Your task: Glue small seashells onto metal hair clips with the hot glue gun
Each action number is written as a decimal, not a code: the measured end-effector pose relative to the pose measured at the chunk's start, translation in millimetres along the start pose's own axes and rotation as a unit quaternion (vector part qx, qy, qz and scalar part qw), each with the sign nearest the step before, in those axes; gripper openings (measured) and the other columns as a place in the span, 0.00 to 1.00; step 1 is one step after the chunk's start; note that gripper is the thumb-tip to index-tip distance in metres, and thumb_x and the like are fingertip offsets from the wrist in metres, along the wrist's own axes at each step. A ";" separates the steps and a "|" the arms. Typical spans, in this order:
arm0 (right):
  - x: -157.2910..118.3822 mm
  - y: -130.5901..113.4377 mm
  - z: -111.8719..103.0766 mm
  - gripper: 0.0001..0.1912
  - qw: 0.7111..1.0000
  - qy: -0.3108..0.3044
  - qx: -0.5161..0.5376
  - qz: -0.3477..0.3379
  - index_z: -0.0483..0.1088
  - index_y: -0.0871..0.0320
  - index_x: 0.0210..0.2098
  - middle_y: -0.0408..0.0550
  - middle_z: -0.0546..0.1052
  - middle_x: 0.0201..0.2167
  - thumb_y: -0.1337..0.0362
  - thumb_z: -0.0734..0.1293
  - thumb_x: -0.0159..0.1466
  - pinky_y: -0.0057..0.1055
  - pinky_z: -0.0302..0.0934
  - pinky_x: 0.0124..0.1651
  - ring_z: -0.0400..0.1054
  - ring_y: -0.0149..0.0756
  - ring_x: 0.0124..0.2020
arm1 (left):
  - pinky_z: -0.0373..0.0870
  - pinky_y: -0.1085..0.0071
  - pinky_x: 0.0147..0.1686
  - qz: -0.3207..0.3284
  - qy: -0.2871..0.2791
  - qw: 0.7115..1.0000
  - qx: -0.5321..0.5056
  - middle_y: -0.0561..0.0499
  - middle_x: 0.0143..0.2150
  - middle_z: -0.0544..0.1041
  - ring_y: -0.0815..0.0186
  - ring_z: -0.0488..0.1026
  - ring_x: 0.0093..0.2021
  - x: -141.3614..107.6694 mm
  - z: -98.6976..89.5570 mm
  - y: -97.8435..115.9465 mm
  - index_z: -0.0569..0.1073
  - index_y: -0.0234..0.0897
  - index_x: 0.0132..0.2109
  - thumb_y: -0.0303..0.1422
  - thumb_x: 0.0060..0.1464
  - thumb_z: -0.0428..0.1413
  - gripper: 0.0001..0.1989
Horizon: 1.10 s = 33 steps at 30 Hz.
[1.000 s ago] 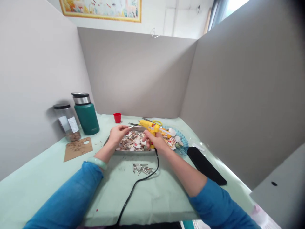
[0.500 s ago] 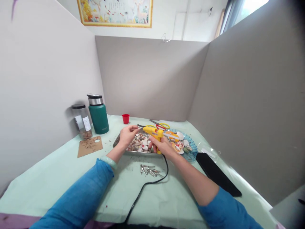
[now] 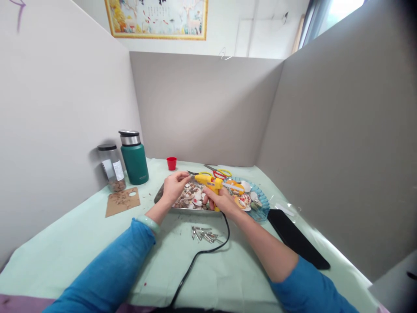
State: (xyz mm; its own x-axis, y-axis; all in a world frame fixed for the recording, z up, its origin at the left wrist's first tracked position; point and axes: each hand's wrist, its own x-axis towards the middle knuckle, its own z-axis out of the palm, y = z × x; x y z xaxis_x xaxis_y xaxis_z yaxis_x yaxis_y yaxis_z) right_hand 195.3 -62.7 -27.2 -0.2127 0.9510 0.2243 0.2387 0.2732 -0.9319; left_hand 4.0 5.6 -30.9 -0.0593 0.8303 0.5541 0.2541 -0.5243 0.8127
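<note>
My right hand (image 3: 217, 198) is wrapped round the handle of a yellow glue gun (image 3: 210, 180), a clear glue stick jutting from its back. The gun's nozzle points left, close to the fingertips of my left hand (image 3: 175, 186). Those fingers are pinched together on something too small to make out. Under both hands lies a metal tray (image 3: 195, 211) filled with seashells (image 3: 192, 194). To the right, a blue scalloped plate (image 3: 262, 204) bears larger shells and orange pieces. Several metal clips (image 3: 205, 234) lie in front of the tray.
At the left stand a green bottle (image 3: 134, 161) and a clear jar (image 3: 112, 169), behind a brown card (image 3: 122, 202). A red cup (image 3: 171, 163) and scissors (image 3: 222, 173) are at the back. A black slab (image 3: 298, 239) lies right. The gun's black cord (image 3: 195, 256) runs toward me.
Almost nothing differs. The whole view has shifted very slightly, while both hands and the glue gun keep their places over the tray.
</note>
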 end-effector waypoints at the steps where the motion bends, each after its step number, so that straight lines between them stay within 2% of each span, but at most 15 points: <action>1: -0.2 -0.8 -0.4 0.25 1.000 -0.001 0.003 0.002 0.72 0.61 0.21 0.41 0.65 0.09 0.46 0.61 0.59 0.23 0.53 0.20 0.57 0.25 0.13 | 0.72 0.66 0.38 0.001 0.000 1.000 0.002 0.45 0.37 0.79 0.63 0.76 0.34 0.0 0.1 -0.5 0.77 0.35 0.35 0.39 0.45 0.60 0.13; 17: -3.9 -8.6 -1.8 0.26 1.000 -0.009 0.010 -0.001 0.72 0.62 0.21 0.40 0.64 0.08 0.45 0.61 0.60 0.23 0.54 0.21 0.56 0.25 0.12 | 0.72 0.66 0.37 -0.019 -0.010 1.000 -0.015 0.46 0.35 0.80 0.62 0.76 0.34 0.6 0.8 -3.4 0.76 0.35 0.36 0.40 0.45 0.60 0.14; 26: -2.3 -3.0 -0.5 0.27 1.000 0.005 0.006 -0.013 0.73 0.61 0.21 0.41 0.64 0.08 0.45 0.60 0.60 0.23 0.53 0.20 0.56 0.25 0.13 | 0.72 0.67 0.36 -0.024 -0.024 0.998 -0.046 0.46 0.36 0.80 0.63 0.76 0.33 0.5 2.7 -1.8 0.76 0.34 0.37 0.40 0.44 0.61 0.15; 33: -7.1 -13.5 1.2 0.24 1.000 -0.006 0.010 0.000 0.71 0.60 0.21 0.40 0.64 0.09 0.46 0.62 0.59 0.24 0.53 0.21 0.56 0.25 0.13 | 0.73 0.66 0.36 -0.031 -0.025 0.998 -0.041 0.45 0.36 0.80 0.62 0.77 0.33 0.3 2.2 -1.0 0.76 0.33 0.37 0.40 0.44 0.61 0.15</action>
State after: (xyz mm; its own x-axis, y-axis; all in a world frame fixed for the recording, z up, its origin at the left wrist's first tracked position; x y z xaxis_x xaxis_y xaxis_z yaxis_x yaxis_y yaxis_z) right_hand 192.4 -73.3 -16.5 -0.2235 0.9491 0.2221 0.2195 0.2710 -0.9372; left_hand 5.8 6.8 -32.0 -0.0234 0.8688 0.4946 0.1705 -0.4840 0.8583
